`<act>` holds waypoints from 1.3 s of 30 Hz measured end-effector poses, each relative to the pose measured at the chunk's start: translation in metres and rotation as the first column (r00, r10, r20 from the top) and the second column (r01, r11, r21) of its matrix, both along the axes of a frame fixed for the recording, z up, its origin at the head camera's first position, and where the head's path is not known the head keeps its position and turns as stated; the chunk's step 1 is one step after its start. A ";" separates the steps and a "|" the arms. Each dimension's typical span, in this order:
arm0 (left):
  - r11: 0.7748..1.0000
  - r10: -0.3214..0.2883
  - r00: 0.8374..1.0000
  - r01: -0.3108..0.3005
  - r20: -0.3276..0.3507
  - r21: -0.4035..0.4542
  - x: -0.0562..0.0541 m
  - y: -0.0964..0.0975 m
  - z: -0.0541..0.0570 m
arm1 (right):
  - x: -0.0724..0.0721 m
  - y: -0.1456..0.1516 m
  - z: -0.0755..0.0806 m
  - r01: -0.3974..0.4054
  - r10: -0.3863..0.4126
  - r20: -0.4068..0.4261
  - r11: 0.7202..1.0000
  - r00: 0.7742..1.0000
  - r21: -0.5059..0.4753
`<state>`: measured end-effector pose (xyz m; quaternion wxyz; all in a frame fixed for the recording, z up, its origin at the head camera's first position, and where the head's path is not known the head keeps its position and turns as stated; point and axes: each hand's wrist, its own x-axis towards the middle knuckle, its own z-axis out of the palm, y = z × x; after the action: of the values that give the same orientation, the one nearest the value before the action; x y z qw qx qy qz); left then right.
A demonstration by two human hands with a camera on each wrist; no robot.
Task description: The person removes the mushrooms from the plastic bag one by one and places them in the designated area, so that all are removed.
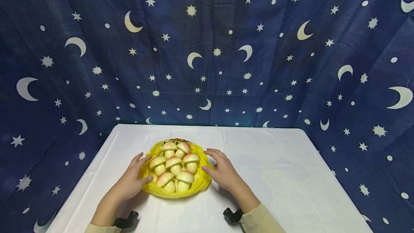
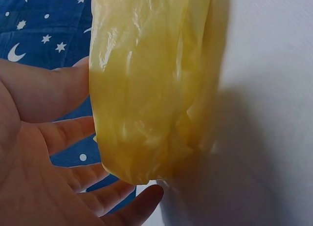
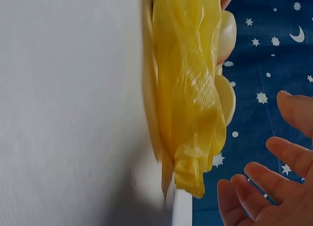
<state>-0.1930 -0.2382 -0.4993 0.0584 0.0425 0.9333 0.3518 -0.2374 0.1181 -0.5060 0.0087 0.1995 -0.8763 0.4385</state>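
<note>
Several mushroom-shaped pieces (image 1: 173, 165), cream with pinkish-red tinges on their caps, sit close together in a yellow plastic bag (image 1: 169, 192) whose mouth is rolled open around them. A patch of orange and black shows at the bag's far rim. At the left side of the bag is my left hand (image 1: 131, 179), its fingers spread; in the left wrist view its thumb (image 2: 61, 89) meets the yellow plastic. On the other side, my right hand (image 1: 225, 171) has loosely extended fingers beside the bag, and the right wrist view shows a gap between them and the plastic.
A white cloth (image 1: 275, 175) covers the table. Behind it and at both sides hangs a dark blue curtain (image 1: 207, 78) with moons and stars. Black wrist mounts (image 1: 127, 220) stick out near both sleeves.
</note>
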 end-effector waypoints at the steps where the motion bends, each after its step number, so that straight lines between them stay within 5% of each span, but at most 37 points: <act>1: 1.000 0.000 1.000 0.000 0.002 -0.001 0.000 0.000 0.000 | 0.000 -0.001 0.000 0.002 -0.002 0.009 1.000 1.000 -0.008; 12: 1.000 0.000 1.000 0.001 0.020 -0.020 -0.002 0.000 -0.003 | -0.004 -0.015 -0.001 0.027 -0.019 0.091 0.996 0.996 -0.084; 27: 1.000 -0.002 0.999 0.002 0.038 -0.007 -0.003 0.000 -0.005 | -0.007 -0.025 0.009 0.093 -0.088 0.060 0.992 0.994 -0.084; 39: 1.000 -0.015 1.000 0.015 0.000 -0.012 -0.002 0.000 -0.004 | -0.011 -0.036 0.009 0.060 -0.050 0.073 0.989 0.996 -0.136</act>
<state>-0.1947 -0.2383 -0.5031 0.0611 0.0489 0.9350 0.3458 -0.2488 0.0823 -0.4968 0.0040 0.1587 -0.8489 0.5042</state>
